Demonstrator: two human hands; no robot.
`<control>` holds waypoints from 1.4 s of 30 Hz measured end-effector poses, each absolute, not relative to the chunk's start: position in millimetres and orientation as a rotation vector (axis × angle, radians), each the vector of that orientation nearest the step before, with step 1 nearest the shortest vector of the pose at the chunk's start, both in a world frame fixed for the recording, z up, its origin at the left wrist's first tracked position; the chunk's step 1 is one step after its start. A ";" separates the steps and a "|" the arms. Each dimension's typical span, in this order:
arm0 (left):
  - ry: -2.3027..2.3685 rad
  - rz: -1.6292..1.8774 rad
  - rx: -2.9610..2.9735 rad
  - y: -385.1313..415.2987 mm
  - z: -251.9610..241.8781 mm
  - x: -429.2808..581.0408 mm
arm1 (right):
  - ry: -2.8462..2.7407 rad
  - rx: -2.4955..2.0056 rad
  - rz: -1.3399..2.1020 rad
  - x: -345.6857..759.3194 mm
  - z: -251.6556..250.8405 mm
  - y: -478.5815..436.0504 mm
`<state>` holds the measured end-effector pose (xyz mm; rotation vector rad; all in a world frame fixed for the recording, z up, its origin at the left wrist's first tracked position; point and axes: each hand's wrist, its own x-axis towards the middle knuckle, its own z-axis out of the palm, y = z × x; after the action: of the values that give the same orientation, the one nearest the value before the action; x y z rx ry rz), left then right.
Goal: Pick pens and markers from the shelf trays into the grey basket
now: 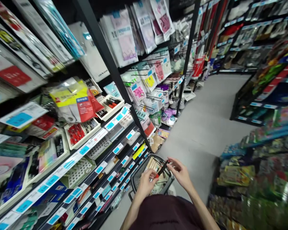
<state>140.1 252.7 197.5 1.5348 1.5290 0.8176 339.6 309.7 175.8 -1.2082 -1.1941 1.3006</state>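
Observation:
My left hand [147, 179] pinches the red end of a slim black-and-red marker pen [162, 168]. The fingers of my right hand [179, 171] are closed on the pen's other end, so it slants between both hands. Right below them is a dark shopping basket [132, 179], partly hidden by my hands and my dark top. Long, thin light-coloured items [152, 163] lie inside the basket, too small to name.
To the left, a shelf holds white trays of pens [76, 133], with another tray [123, 103] holding black-and-red pens. Bagged goods hang beyond a black post [98, 41]. A grey floor aisle [196, 127] runs ahead, with packaged goods [237, 175] along the right.

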 end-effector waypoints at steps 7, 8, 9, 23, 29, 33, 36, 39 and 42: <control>1.553 0.897 1.666 252.0 220.4 149.6 | -1.081 -1.184 1.302 333.8 186.7 314.3; 1.560 0.947 1.669 253.2 223.8 148.7 | -1.034 -1.186 1.305 334.3 187.9 315.2; 1.566 1.004 1.669 254.9 227.4 147.1 | -0.983 -1.185 1.308 334.9 188.8 316.2; 1.347 2.001 2.319 312.9 364.1 78.5 | -0.760 -1.141 1.457 336.4 182.7 320.9; 1.439 2.263 2.684 363.5 436.6 33.4 | -0.710 -1.137 1.451 341.6 182.0 320.4; 1.615 2.090 2.746 397.0 457.2 18.0 | -0.709 -1.140 1.421 346.9 184.0 319.1; 1.647 1.919 2.714 422.1 462.2 9.2 | -0.706 -1.157 1.403 352.2 182.7 318.2; 1.623 1.812 2.628 444.7 460.4 -0.9 | -0.703 -1.181 1.377 357.2 179.0 316.9; 1.674 1.750 2.577 462.7 455.5 -10.0 | -0.705 -1.184 1.361 361.0 173.6 315.8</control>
<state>-10.0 462.7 455.5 2.5765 1.6740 1.7502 361.0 315.8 173.6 -1.1842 -0.7053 1.3613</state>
